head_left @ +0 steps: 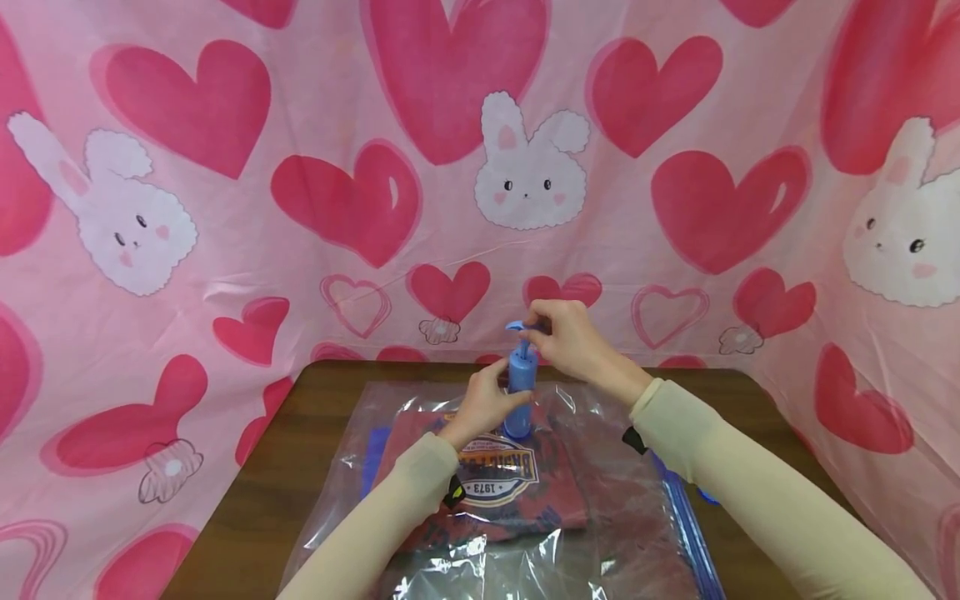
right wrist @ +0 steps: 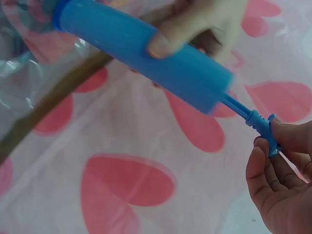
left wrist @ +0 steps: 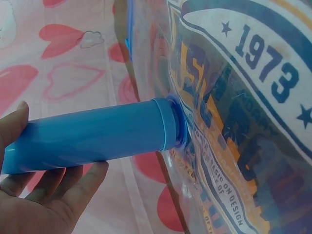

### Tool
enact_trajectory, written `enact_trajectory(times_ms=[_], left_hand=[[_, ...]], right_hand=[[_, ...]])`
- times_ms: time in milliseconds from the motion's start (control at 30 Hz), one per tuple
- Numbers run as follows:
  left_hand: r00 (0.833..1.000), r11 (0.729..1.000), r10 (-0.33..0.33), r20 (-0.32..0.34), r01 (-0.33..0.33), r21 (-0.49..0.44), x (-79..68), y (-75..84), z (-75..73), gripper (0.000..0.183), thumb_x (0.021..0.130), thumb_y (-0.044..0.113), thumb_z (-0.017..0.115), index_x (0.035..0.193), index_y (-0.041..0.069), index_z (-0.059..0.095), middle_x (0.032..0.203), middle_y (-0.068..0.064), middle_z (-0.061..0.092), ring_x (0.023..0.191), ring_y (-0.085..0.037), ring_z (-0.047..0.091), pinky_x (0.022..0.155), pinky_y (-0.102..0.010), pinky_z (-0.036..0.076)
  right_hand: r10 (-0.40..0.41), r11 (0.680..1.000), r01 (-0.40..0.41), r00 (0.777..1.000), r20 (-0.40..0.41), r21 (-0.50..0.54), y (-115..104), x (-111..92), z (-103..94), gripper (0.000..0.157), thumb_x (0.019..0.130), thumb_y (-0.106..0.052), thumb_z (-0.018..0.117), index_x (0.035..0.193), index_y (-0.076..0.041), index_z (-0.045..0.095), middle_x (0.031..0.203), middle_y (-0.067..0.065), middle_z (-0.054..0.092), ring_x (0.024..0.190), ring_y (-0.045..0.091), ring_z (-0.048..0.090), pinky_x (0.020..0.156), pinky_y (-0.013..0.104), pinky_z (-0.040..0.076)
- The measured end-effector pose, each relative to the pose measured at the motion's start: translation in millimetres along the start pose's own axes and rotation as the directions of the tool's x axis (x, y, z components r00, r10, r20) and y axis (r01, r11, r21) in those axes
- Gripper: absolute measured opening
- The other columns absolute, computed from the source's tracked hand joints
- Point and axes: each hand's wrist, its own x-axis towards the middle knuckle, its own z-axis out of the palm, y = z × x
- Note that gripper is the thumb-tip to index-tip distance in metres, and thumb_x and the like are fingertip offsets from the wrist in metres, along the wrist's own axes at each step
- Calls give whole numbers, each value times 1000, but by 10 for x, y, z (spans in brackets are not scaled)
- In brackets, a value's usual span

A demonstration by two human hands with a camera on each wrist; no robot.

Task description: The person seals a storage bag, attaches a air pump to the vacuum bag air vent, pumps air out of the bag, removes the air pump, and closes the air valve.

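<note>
A blue hand pump [head_left: 519, 392] stands upright on a clear plastic bag [head_left: 622, 500], its base against the bag's round valve [left wrist: 178, 122]. Inside the bag lies a folded dark red shirt [head_left: 555, 492] with a "1973" print. My left hand [head_left: 486, 404] grips the pump's barrel, fingers on one side and thumb on the other. At the top, my right hand [head_left: 564, 335] holds the pump's T-shaped handle [right wrist: 264, 127] between thumb and fingers. A short length of the thin rod [right wrist: 236, 106] shows between handle and barrel.
The bag lies across a dark wooden table [head_left: 247, 500]. A blue zip strip [head_left: 686, 525] runs along the bag's right side, with a small blue piece [head_left: 707, 496] beside it. Behind the table hangs a pink cloth [head_left: 337, 100] printed with hearts and rabbits.
</note>
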Motion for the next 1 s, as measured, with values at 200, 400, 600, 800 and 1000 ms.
enact_trajectory(times_ms=[200, 400, 600, 800, 1000], left_hand=[[1000, 999, -16, 9, 17, -31, -6, 17, -4, 52, 90, 27, 87, 137, 15, 67, 123, -6, 74, 109, -25, 71, 94, -48, 58], [999, 999, -25, 34, 26, -43, -23, 2, 7, 59, 91, 28, 86, 144, 16, 63, 125, -4, 73, 110, -25, 70, 93, -48, 59], [1000, 999, -21, 21, 22, -50, -18, 10, 10, 58, 90, 29, 87, 142, 18, 64, 126, -4, 73, 110, -24, 70, 94, -50, 58], [999, 999, -32, 21, 33, -31, -24, 10, -1, 59, 90, 30, 87, 142, 18, 64, 128, -3, 72, 112, -24, 70, 96, -50, 57], [999, 999, -35, 39, 37, -34, -38, -5, 3, 63, 91, 32, 86, 146, 19, 61, 130, -4, 71, 112, -24, 69, 93, -49, 58]], right_hand=[[-50, 999, 51, 995, -91, 4, -164, 227, -273, 10, 88, 3, 83, 88, 2, 74, 77, 8, 72, 57, 14, 58, 55, 26, 51], [-67, 997, 71, 982, -175, 20, -329, 436, -527, 8, 89, 3, 83, 91, 5, 76, 80, 10, 75, 58, 17, 63, 53, 21, 47], [-50, 999, 53, 980, -190, 12, -420, 538, -647, 10, 91, -1, 82, 97, 4, 77, 85, 9, 76, 65, 21, 68, 61, 23, 54], [-39, 999, 44, 981, -190, 20, -430, 516, -641, 10, 91, -2, 82, 98, 2, 76, 85, 8, 76, 64, 19, 66, 57, 23, 51], [-71, 997, 72, 975, -209, -5, -408, 440, -584, 9, 91, -2, 82, 96, 0, 75, 79, 5, 73, 59, 15, 57, 53, 23, 46]])
